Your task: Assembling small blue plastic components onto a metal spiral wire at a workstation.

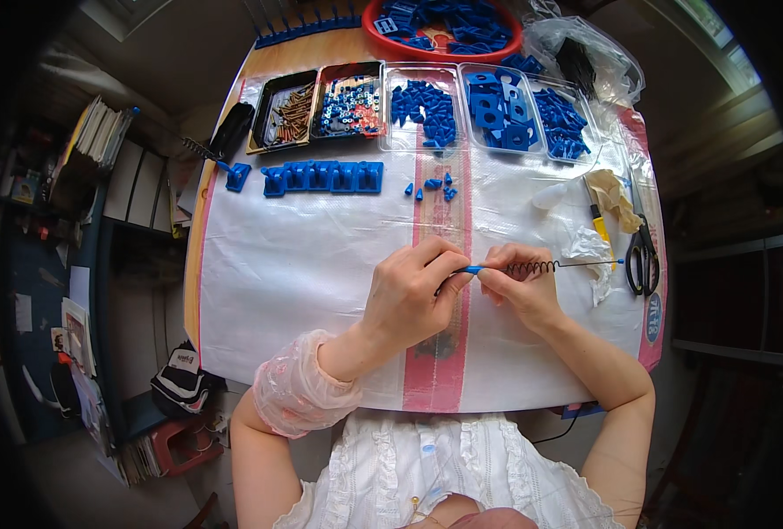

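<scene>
Above the middle of the sheet, my left hand (415,286) pinches a small blue plastic piece (473,270). Close against it, the closed fingers of my right hand (525,289) grip a dark coil spring (535,266). A thin straight wire extends from the spring to the right and ends in a small blue tip (620,261). My fingers partly hide where the blue piece and the spring meet. Beyond my hands lie several loose blue cones (433,184). A row of blue square bases (322,176) stands to their left, and a single blue base (238,176) sits apart.
Along the far side stand trays of screws (291,113), nuts (349,101), blue cones (422,106), blue plates (500,108) and small blue parts (560,122). Behind them is a red basin (374,37). Scissors (641,260), a yellow cutter (599,225) and crumpled paper (616,201) lie right.
</scene>
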### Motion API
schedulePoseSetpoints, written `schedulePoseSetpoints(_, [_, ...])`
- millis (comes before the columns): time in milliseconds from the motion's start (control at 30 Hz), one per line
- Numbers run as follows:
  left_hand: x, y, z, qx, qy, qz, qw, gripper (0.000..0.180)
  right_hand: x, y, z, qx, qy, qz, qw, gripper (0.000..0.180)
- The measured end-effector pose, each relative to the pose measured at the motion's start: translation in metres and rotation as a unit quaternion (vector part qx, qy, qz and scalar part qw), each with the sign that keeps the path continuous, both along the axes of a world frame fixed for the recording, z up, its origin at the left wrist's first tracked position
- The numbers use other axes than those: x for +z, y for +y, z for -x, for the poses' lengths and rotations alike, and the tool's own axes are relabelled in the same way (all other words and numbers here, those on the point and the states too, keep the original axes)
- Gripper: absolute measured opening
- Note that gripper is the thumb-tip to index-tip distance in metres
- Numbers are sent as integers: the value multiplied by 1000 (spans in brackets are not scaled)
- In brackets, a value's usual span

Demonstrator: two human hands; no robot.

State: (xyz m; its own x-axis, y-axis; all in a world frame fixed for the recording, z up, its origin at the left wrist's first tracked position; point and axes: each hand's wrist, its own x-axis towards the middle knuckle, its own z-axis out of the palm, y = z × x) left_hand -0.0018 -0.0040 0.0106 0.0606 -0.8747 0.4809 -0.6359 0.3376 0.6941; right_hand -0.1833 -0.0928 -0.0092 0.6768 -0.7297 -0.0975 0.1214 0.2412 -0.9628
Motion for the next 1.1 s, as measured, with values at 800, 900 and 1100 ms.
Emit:
schedulePoseSetpoints(800, [2,0,0,-1,65,-49,997,38,-2,1,0,-33,-17,-28,999,10])
schedulePoseSetpoints(900, [4,1,0,5,59,-57,997,41,-2,1,0,-36,-19,-27,999,12])
schedulePoseSetpoints(1100, [12,2,0,0,66,-48,997,50,-1,1,-2,-52,-33,-38,997,14])
